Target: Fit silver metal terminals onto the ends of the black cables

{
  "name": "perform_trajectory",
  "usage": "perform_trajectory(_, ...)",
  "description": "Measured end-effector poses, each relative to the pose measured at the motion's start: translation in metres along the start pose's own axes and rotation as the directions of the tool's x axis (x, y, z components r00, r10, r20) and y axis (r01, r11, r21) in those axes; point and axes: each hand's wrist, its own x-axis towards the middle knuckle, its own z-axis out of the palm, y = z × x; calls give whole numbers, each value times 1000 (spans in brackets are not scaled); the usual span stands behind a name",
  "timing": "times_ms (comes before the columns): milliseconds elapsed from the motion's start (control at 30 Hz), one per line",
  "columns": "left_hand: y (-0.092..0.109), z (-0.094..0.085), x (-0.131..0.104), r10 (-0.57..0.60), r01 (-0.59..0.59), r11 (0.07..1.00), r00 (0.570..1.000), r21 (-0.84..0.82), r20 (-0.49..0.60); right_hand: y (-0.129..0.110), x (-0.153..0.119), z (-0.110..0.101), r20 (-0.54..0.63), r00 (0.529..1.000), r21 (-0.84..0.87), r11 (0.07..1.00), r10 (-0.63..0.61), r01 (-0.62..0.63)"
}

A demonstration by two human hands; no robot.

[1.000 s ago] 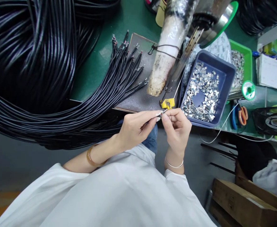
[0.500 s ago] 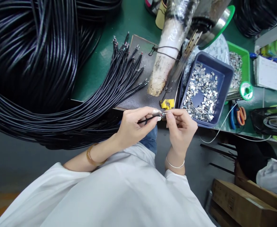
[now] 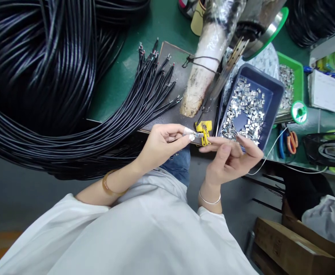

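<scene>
My left hand (image 3: pixel 164 143) pinches a black cable at its end, between the thumb and a forefinger with white wrapping at its tip. A small silvery metal connector (image 3: pixel 198 135) sticks out to the right of that pinch; most of the cable is hidden by the hand. My right hand (image 3: pixel 227 158) is open with its fingers apart, by the front edge of the blue tray (image 3: pixel 275 89) of small metal pieces (image 3: pixel 243 109). Just beyond the connector sits a yellow fixture (image 3: pixel 204 128) at the bench edge.
A bundle of black cables (image 3: pixel 121 118) with stripped ends lies left on the green bench (image 3: pixel 116 84), beside a large cable heap (image 3: pixel 36 65). A plastic-wrapped post (image 3: pixel 197 76) stands behind the fixture. Orange-and-blue-handled pliers (image 3: pixel 292 143), a green tray (image 3: pixel 299 80) and solder spool (image 3: pixel 299 112) are right.
My right hand has let go of the cable end, moved right and spread its fingers. The left hand keeps its pinch, and the metal connector now shows at the tip.
</scene>
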Motion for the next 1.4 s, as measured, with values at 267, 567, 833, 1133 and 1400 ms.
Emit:
perform_trajectory(267,-4,4,6,50,-44,995,997,90,-66,6,-2,7,134,980,-124,978,-149,166)
perform_trajectory(567,-7,6,9,100,-84,985,989,148,-108,7,3,12,141,989,-99,993,-46,60)
perform_trajectory(833,-6,3,9,85,-74,990,992,118,-93,5,2,13,129,986,-104,988,-104,117)
perform_trajectory(1133,0,0,3,24,-33,981,999,189,49,6,3,5,98,995,19,999,-35,34)
perform_trajectory(1400,-2,-23,-25,-19,-348,770,825,535,564,-4,35,-43,-267,958,-350,937,-101,1)
